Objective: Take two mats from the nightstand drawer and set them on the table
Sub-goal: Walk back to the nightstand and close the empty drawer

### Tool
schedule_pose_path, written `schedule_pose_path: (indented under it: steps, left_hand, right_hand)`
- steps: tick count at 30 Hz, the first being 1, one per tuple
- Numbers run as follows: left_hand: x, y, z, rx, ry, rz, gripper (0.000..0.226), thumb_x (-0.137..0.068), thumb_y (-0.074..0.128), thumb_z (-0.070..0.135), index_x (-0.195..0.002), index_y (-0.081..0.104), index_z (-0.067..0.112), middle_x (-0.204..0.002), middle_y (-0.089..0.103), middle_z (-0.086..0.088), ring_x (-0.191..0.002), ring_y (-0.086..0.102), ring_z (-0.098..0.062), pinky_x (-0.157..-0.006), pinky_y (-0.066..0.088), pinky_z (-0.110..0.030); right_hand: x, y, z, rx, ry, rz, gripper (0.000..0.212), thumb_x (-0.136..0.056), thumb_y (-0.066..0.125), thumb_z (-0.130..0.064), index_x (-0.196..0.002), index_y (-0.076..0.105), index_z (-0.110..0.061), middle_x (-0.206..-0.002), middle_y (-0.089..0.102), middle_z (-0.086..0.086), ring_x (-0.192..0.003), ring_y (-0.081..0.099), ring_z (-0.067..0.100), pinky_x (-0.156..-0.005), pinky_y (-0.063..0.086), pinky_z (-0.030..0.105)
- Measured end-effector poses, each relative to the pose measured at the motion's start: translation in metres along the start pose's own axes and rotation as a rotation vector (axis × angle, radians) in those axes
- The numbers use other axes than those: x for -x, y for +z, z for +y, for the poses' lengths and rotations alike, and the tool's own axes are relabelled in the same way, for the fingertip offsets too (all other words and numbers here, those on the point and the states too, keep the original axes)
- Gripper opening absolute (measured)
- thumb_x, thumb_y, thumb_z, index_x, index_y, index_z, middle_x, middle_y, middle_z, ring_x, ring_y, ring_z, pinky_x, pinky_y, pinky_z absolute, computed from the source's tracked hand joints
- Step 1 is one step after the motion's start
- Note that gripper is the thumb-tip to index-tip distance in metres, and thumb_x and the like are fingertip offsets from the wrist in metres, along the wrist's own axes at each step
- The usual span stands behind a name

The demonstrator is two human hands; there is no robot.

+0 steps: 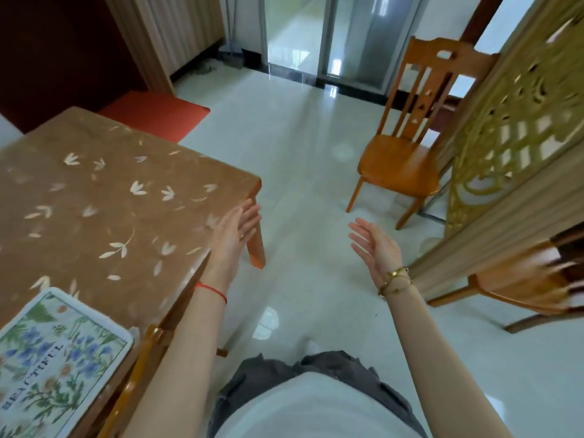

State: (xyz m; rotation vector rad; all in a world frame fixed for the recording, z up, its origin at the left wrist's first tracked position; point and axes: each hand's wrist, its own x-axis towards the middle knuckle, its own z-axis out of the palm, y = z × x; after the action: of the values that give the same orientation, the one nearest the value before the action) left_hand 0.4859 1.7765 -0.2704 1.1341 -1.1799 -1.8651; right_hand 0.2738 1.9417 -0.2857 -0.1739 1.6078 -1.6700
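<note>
Floral mat [60, 358] lies on bench [94, 200]; left hand [235, 230] and right hand [374, 245] open, empty. Next: fetch second mat.

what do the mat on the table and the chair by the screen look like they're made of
The mat looks like soft fabric, matte, with a printed flower pattern and a pale, slightly fuzzy rounded border. The chair looks like varnished wood, orange-brown and glossy, with a slatted back. Both are judged by look only.

Bright, even daylight enters through the glass door [319, 36]. Glare patches mark the tiled floor [303, 147]. Motion blur smears the right edge; wide-angle distortion bends the carved screen [518, 128].
</note>
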Motion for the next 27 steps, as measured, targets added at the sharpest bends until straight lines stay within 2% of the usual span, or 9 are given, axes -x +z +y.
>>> schedule_pose_path:
  steps: [3, 6, 9, 13, 17, 21, 27]
  left_hand:
    - [-0.032, 0.039, 0.004, -0.001, 0.018, -0.038, 0.034, -0.108, 0.035, 0.022, -0.131, 0.056, 0.012, -0.135, 0.062, -0.012, -0.124, 0.060, -0.028, -0.111, 0.040, -0.042]
    - [-0.060, 0.069, 0.010, -0.022, 0.005, -0.051, 0.033, -0.107, 0.038, 0.025, -0.129, 0.059, 0.014, -0.129, 0.067, -0.007, -0.121, 0.064, -0.024, -0.105, 0.046, -0.037]
    - [-0.091, 0.089, 0.014, -0.041, 0.007, -0.066, 0.031, -0.107, 0.038, 0.027, -0.124, 0.063, 0.020, -0.125, 0.070, -0.002, -0.116, 0.066, -0.019, -0.102, 0.047, -0.032]
    - [-0.146, 0.103, 0.021, -0.044, -0.003, -0.052, 0.034, -0.107, 0.035, 0.028, -0.127, 0.062, 0.019, -0.124, 0.070, 0.000, -0.114, 0.068, -0.015, -0.103, 0.048, -0.032]
    - [-0.217, 0.118, 0.031, -0.034, -0.028, -0.015, 0.032, -0.106, 0.038, 0.029, -0.124, 0.064, 0.021, -0.119, 0.073, 0.004, -0.114, 0.068, -0.016, -0.104, 0.048, -0.034]
    - [-0.286, 0.133, 0.053, -0.019, -0.027, -0.017, 0.031, -0.105, 0.041, 0.031, -0.120, 0.066, 0.022, -0.116, 0.074, 0.004, -0.113, 0.069, -0.017, -0.103, 0.048, -0.035]
    - [-0.392, 0.143, 0.096, -0.040, -0.001, -0.039, 0.030, -0.105, 0.041, 0.029, -0.120, 0.066, 0.021, -0.113, 0.075, 0.004, -0.112, 0.069, -0.018, -0.099, 0.049, -0.034]
  right_hand:
    - [-0.035, -0.016, -0.029, 0.029, -0.014, 0.012, 0.028, -0.100, 0.041, -0.032, -0.106, 0.065, -0.019, -0.108, 0.071, -0.002, -0.103, 0.065, 0.015, -0.093, 0.051, 0.031]
    - [-0.066, -0.028, -0.051, 0.029, -0.030, 0.044, 0.027, -0.099, 0.042, -0.034, -0.100, 0.067, -0.023, -0.108, 0.071, -0.003, -0.103, 0.066, 0.015, -0.092, 0.052, 0.031]
    - [-0.101, -0.031, -0.065, 0.017, -0.030, 0.063, 0.029, -0.100, 0.041, -0.035, -0.099, 0.067, -0.024, -0.108, 0.072, -0.003, -0.104, 0.066, 0.015, -0.091, 0.052, 0.031]
    - [-0.153, -0.023, -0.077, 0.033, 0.002, 0.074, 0.029, -0.101, 0.039, -0.034, -0.103, 0.065, -0.022, -0.109, 0.070, -0.003, -0.105, 0.065, 0.016, -0.094, 0.051, 0.033]
    - [-0.221, -0.004, -0.096, 0.048, 0.030, 0.069, 0.027, -0.101, 0.041, -0.033, -0.102, 0.065, -0.022, -0.107, 0.070, -0.003, -0.105, 0.065, 0.017, -0.097, 0.051, 0.035]
    - [-0.290, 0.024, -0.127, 0.041, 0.031, 0.053, 0.031, -0.100, 0.041, -0.033, -0.113, 0.064, -0.016, -0.114, 0.069, 0.002, -0.109, 0.064, 0.019, -0.098, 0.050, 0.035]
    - [-0.381, 0.073, -0.171, 0.011, -0.010, 0.051, 0.029, -0.100, 0.044, -0.029, -0.111, 0.065, -0.014, -0.113, 0.070, 0.005, -0.105, 0.066, 0.019, -0.095, 0.052, 0.034]
